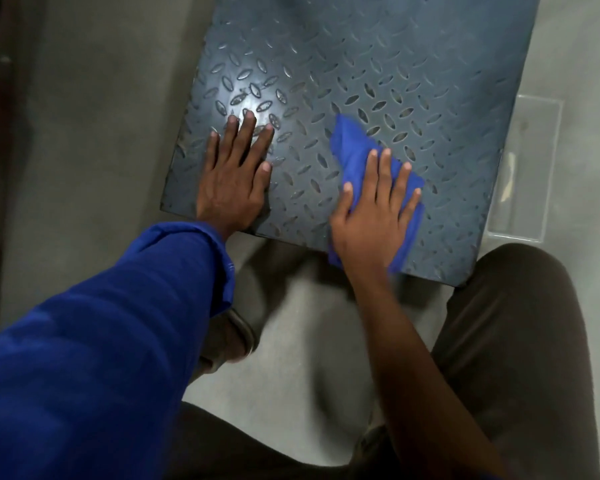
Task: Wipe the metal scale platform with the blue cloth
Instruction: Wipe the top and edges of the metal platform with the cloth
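While pressing the blue cloth (352, 147) onto the metal scale platform (361, 64), held the right hand (374, 216) open on top of it, fingers straight and spread, pinching nothing. Had the cloth, deep blue and rumpled into loose folds, on the near right part of the plate, reaching the near edge beneath the wrist and blurred there. Rested the left hand (232, 181) flat on the near left part, fingers straight and slightly apart, grasping nothing, well apart from the cloth with bare plate between.

Worked on dark grey tread plate, patterned all over with raised lozenges, a bright glare just beyond the left fingertips. Left open plate beyond the cloth toward the far side and out to the right edge. Stood the platform askew on a pale grey floor (94, 133), near edge slanting down toward the right of the frame. Had a clear plastic container (527, 168) on the floor just beside the right edge. Crouched close, with a knee in dark trousers (499, 323) by the near right corner, a blue sleeve (101, 323) on the left arm, and a foot in a sandal (232, 337), blurred, near the front edge.

Ran the cloth's long axis from the near edge toward the middle of the plate, free end tapering past the fingertips, pointing away and slightly left.
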Demonstrator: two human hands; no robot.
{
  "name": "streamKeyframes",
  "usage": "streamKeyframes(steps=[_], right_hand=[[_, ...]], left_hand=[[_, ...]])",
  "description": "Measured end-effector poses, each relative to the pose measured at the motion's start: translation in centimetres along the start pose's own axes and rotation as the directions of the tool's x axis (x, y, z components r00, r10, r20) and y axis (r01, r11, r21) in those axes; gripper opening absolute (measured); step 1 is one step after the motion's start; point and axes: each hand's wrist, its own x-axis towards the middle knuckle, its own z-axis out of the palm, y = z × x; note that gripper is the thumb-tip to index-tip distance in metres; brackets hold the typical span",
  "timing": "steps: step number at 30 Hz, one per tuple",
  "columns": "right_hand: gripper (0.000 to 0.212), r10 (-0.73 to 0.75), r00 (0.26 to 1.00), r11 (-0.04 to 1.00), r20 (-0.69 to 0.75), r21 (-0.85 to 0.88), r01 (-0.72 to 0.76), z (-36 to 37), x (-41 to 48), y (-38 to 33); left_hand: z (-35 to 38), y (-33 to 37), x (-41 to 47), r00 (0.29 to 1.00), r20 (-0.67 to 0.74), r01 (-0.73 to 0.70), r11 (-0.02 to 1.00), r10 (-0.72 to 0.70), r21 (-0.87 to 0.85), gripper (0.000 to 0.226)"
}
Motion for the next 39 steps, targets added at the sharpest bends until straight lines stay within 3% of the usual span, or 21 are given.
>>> streamKeyframes(steps=[2,6,9,13,16,17,19,22,26,30,32,35,37,38,39], right_hand=[[0.064,0.084,0.996,0.995,-0.028,0.059,-0.082,0.6,2.2,-4.2],[0.062,-0.187,0.981,0.98,0.047,0.085,0.182,1.7,-0.7,-9.2],[0.061,-0.229,0.969,0.973,0.094,0.047,0.225,1.2,-4.7,-6.0],[0.063,-0.069,0.996,0.997,0.056,-0.015,0.07,0.6,-2.2,-2.2],[0.064,0.095,0.995,0.994,-0.012,0.053,-0.094,1.1,2.3,-4.9],[0.065,0.079,0.997,0.995,0.0,0.067,-0.079,1.2,2.9,-6.5],[0.065,-0.102,0.994,0.993,0.045,0.064,0.099,1.6,2.0,-8.6],[0.063,-0.294,0.951,0.956,0.094,0.048,0.291,1.5,-1.1,-6.7],[0.063,-0.19,0.981,0.982,0.051,0.014,0.189,1.0,1.0,-2.1],[0.065,-0.19,0.981,0.982,0.028,-0.001,0.19,1.4,7.5,-3.2],[0.065,-0.313,0.948,0.949,0.059,-0.017,0.315,1.2,6.5,-4.2],[0.062,-0.639,0.753,0.763,0.158,0.009,0.646,0.7,2.6,-2.7],[0.061,-0.736,0.65,0.667,0.187,0.039,0.744,0.3,4.6,-1.0],[0.061,-0.722,0.667,0.683,0.186,0.033,0.73,0.3,6.8,-0.4],[0.062,-0.661,0.731,0.743,0.168,0.011,0.669,0.4,9.3,0.1]], left_hand=[[0.0,0.1,0.1,1.0,0.003,0.003,1.0,-0.003,-0.004,0.061],[0.0,0.3,-0.1,1.0,-0.002,0.025,1.0,-0.025,0.011,0.061],[0.0,0.2,-0.2,1.0,-0.019,0.024,1.0,-0.023,0.012,0.06],[0.0,0.1,-0.3,0.999,-0.038,0.01,1.0,-0.011,-0.026,0.059],[0.1,0.0,-0.2,0.999,-0.042,0.008,0.999,-0.009,-0.032,0.059],[0.1,0.0,-0.2,0.999,-0.04,0.011,0.999,-0.012,-0.031,0.059],[0.1,0.2,-0.2,0.999,-0.023,0.027,0.999,-0.028,-0.021,0.06],[0.1,0.5,-0.1,0.999,0.001,0.047,0.999,-0.047,-0.002,0.061],[-0.2,0.6,0.8,0.999,0.017,0.05,0.999,-0.05,-0.003,0.061],[0.1,0.4,2.0,0.999,0.015,0.041,0.999,-0.041,-0.005,0.06],[0.2,0.4,2.6,1.0,0.011,0.027,1.0,-0.027,0.002,0.061],[0.5,-0.3,3.4,0.998,0.024,-0.059,0.998,0.059,0.009,0.065],[0.5,-0.9,3.8,0.992,0.009,-0.124,0.992,0.124,-0.009,0.064],[0.5,-1.1,3.9,0.991,0.01,-0.134,0.991,0.134,-0.007,0.063],[0.6,-1.1,4.0,0.991,0.014,-0.133,0.991,0.133,0.003,0.062]])
